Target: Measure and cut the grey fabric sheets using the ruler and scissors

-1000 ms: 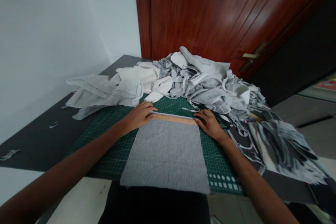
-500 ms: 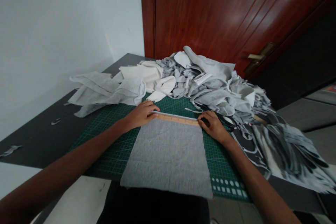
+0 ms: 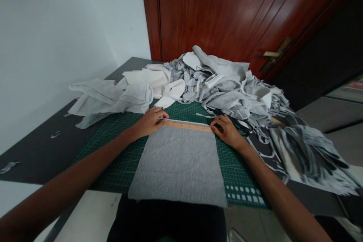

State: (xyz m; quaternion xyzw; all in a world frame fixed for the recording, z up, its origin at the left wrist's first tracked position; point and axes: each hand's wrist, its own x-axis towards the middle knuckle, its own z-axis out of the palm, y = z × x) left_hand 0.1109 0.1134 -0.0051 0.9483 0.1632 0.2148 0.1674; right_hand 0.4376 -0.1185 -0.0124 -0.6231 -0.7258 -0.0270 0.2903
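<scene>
A piece of grey fabric (image 3: 178, 166) lies flat over the cutting mat and reaches past the table's near edge. Along its far edge runs a wooden ruler (image 3: 189, 125), with a thin pale strip of cloth showing just behind it. My left hand (image 3: 151, 121) is closed, pinching the ruler's left end together with the fabric edge. At the opposite end my right hand (image 3: 227, 131) is pinched shut on the ruler and the fabric corner. Whether cloth is folded round the ruler under the fingertips is hidden.
A green cutting mat (image 3: 109, 170) covers the middle of the dark table (image 3: 36, 147). Behind it spreads a heap of grey and white fabric scraps (image 3: 227, 87). Dark-handled scissors (image 3: 243, 128) lie partly covered beyond my right hand. Stacked cloth pieces (image 3: 312, 151) sit at the right.
The whole view has shifted slightly, so everything appears a little further left and up. Both hands keep their hold at the ruler's ends.
</scene>
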